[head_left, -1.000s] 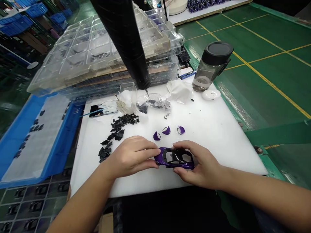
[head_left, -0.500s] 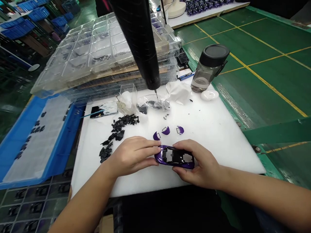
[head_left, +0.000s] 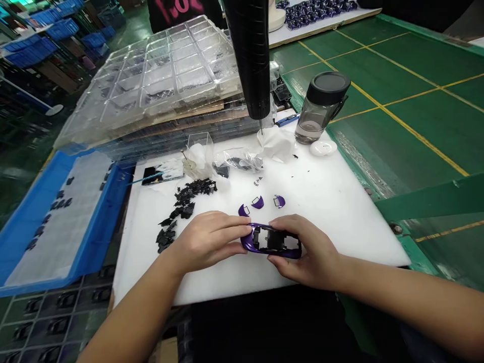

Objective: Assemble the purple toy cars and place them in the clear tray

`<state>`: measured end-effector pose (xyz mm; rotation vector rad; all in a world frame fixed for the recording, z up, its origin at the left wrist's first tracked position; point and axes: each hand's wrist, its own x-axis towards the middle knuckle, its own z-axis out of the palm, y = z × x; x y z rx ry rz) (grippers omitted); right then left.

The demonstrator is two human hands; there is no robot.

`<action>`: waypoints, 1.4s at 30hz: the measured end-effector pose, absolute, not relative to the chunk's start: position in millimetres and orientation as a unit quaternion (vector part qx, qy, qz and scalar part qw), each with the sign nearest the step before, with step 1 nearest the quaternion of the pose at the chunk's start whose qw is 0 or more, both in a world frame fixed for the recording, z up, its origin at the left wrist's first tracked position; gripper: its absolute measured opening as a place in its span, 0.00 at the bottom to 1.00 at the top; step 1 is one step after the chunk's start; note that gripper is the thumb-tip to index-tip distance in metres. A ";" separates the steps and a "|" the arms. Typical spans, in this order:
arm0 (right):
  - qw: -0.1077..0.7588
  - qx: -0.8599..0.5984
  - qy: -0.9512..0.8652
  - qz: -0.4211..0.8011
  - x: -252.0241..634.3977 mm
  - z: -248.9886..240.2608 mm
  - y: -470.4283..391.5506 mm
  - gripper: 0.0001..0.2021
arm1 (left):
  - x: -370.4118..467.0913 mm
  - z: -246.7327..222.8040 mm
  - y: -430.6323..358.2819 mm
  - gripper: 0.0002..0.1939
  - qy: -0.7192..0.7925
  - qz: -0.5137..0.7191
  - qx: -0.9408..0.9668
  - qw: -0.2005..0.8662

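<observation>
A purple toy car body (head_left: 257, 250) with black parts inside is held just above the white work board (head_left: 340, 227). My left hand (head_left: 212, 239) pinches its left end between fingers and thumb. Around its right end are the fingers and thumb of my right hand (head_left: 306, 249). Beyond the car lie three small purple curved pieces (head_left: 257, 202), each with a thin frame beside it. Tiny screws (head_left: 257, 181) are scattered farther back. A heap of black plastic parts (head_left: 185, 199) spreads behind my left hand.
A black electric screwdriver (head_left: 257, 65) hangs point down over the board's back. Stacked clear compartment trays (head_left: 159, 75) stand behind, a blue bin (head_left: 86, 252) at the left. A lidded bottle (head_left: 317, 111), white oval case (head_left: 323, 147), and bag of parts (head_left: 238, 162) are at the back.
The hanging screwdriver appears farther right and slightly higher in view. The camera view has shifted slightly. Both hands keep their hold on the car body.
</observation>
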<state>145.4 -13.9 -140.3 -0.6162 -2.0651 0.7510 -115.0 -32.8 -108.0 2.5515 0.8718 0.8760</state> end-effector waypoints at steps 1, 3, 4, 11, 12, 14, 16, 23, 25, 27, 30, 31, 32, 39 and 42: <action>0.415 -0.249 -0.822 0.301 145.7 -140.4 -14.0 0.25 | -115.2 -108.1 -32.8 0.15 0.303 0.306 0.889 0.154; 0.409 -0.258 -0.821 0.304 146.4 -140.3 -14.4 0.24 | -115.2 -108.6 -32.7 0.16 0.301 0.308 0.889 0.158; 0.407 -0.263 -0.820 0.304 146.8 -140.2 -14.6 0.23 | -115.2 -109.0 -32.6 0.16 0.299 0.310 0.888 0.159; 0.390 -0.284 -0.817 0.315 147.7 -139.2 -14.4 0.23 | -113.9 -110.2 -31.5 0.17 0.293 0.315 0.887 0.166; 0.389 -0.284 -0.817 0.318 147.6 -139.1 -14.4 0.22 | -113.7 -110.2 -31.5 0.17 0.292 0.316 0.887 0.167; 0.389 -0.281 -0.816 0.322 147.5 -138.9 -14.4 0.22 | -113.3 -110.1 -31.5 0.17 0.288 0.320 0.886 0.172; 0.389 -0.279 -0.815 0.327 147.4 -138.7 -14.7 0.22 | -113.0 -110.0 -31.9 0.17 0.287 0.322 0.885 0.179; 0.387 -0.269 -0.812 0.344 147.7 -138.7 -15.3 0.20 | -112.6 -109.7 -33.1 0.17 0.288 0.322 0.880 0.198; 0.386 -0.271 -0.811 0.345 148.0 -138.3 -14.8 0.21 | -112.1 -109.7 -32.6 0.17 0.287 0.324 0.879 0.200; 0.381 -0.276 -0.811 0.347 148.2 -137.6 -14.2 0.21 | -111.7 -109.8 -32.0 0.17 0.286 0.326 0.879 0.198; 0.375 -0.276 -0.811 0.354 148.2 -137.3 -13.7 0.20 | -111.2 -109.8 -31.6 0.17 0.285 0.327 0.880 0.194; 0.376 -0.275 -0.810 0.355 148.2 -137.5 -13.7 0.20 | -111.1 -109.8 -31.6 0.17 0.286 0.327 0.880 0.194; 0.379 -0.273 -0.810 0.355 148.2 -138.0 -13.7 0.20 | -111.1 -109.7 -31.7 0.17 0.287 0.326 0.880 0.194; 0.388 -0.270 -0.812 0.343 149.5 -139.3 -13.0 0.22 | -111.0 -109.9 -33.3 0.18 0.294 0.332 0.874 0.197; 0.386 -0.262 -0.808 0.361 149.6 -138.2 -12.3 0.21 | -110.5 -110.6 -32.8 0.19 0.297 0.334 0.872 0.199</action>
